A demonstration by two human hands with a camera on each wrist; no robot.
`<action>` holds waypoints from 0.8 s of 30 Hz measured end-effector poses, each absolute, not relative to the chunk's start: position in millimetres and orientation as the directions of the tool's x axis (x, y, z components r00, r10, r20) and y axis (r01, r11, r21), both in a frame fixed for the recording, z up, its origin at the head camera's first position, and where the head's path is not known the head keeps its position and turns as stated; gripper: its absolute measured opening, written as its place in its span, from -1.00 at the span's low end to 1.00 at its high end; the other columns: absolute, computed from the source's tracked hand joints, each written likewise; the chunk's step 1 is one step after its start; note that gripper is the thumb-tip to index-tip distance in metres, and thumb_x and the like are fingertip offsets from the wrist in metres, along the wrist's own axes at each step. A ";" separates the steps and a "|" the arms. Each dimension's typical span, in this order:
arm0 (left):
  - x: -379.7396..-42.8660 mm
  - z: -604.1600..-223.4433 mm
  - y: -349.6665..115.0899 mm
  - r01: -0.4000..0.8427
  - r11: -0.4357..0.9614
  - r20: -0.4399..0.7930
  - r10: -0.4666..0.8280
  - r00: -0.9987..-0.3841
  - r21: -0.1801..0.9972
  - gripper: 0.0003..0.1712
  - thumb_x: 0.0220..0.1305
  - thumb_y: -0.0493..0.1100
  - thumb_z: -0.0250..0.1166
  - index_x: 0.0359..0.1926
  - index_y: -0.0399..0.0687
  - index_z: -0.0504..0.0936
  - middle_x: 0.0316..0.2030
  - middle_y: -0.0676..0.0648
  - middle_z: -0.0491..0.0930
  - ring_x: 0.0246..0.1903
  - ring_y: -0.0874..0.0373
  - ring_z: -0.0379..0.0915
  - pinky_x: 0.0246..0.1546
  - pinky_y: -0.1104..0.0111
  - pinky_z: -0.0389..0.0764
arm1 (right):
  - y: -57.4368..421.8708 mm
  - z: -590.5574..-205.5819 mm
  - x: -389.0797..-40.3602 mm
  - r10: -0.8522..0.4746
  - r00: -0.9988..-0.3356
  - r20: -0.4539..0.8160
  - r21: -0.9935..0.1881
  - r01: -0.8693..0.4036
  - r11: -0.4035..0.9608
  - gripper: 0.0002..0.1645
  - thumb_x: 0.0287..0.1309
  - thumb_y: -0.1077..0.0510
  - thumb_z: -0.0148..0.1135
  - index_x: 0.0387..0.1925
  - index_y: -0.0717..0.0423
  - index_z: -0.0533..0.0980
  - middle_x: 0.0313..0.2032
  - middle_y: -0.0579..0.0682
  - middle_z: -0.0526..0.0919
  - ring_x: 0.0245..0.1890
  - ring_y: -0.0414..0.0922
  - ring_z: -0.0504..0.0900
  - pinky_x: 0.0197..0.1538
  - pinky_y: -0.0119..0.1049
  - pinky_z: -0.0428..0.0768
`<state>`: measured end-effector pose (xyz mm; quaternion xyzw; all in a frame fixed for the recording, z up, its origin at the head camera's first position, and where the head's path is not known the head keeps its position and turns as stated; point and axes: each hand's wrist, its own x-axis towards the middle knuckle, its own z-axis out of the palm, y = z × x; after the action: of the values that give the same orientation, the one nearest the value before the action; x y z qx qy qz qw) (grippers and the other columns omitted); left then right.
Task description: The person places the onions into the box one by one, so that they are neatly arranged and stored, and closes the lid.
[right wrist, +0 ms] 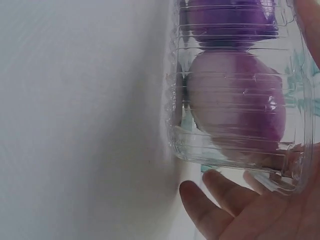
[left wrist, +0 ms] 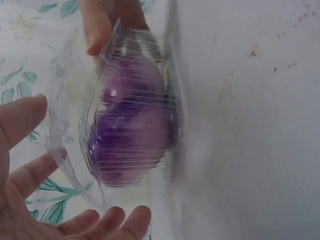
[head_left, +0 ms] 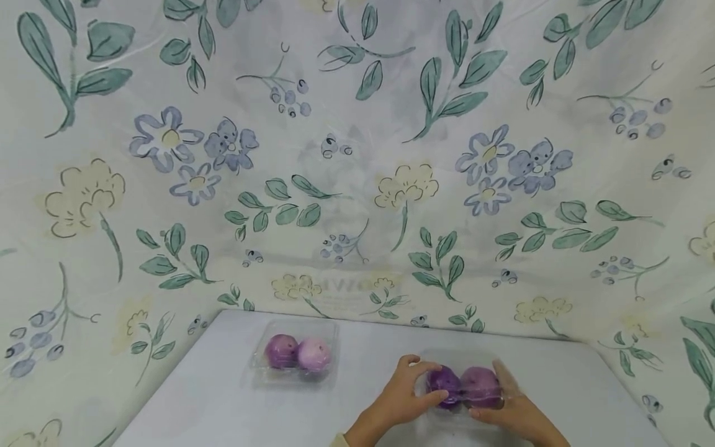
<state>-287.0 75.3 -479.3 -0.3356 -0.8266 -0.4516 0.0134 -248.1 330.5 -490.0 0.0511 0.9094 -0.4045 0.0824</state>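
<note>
A clear plastic clamshell box (head_left: 463, 419) sits on the white table at front right. Inside are two round purple fruits or vegetables, a darker one (head_left: 445, 386) on the left and a paler one (head_left: 481, 388) on the right. My left hand (head_left: 404, 388) is at the box's left end, thumb and index finger spread at the lid edge (left wrist: 62, 135). In the left wrist view, that edge stands apart from the box rim (left wrist: 86, 130). My right hand (head_left: 516, 413) grips the right end, thumb on the near side; its other fingers (right wrist: 227, 192) extend past the end wall.
A second clear clamshell box (head_left: 293, 379) rests farther back on the left of the table (head_left: 195, 397), with one purple and one pale pink round piece inside. Flower-print cloth (head_left: 357, 248) hangs behind the table and along both sides.
</note>
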 end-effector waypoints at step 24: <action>-291.6 -481.6 64.7 0.329 0.353 0.115 0.510 -0.853 0.876 -0.40 0.21 -0.22 0.29 0.29 0.01 0.45 -0.25 -0.09 0.66 -0.47 0.27 0.50 -0.48 0.42 0.52 | 362.6 -470.6 -243.7 0.150 -0.955 -0.257 -0.914 0.291 0.282 0.00 0.48 -0.36 -0.35 0.33 0.53 0.17 -0.04 0.30 0.68 -0.12 0.08 0.73 -0.11 -0.02 0.72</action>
<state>-291.6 64.7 -481.6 -0.2565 -0.8177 -0.5075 -0.0891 -243.7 362.6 -470.6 0.1380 0.7984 -0.5830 0.0604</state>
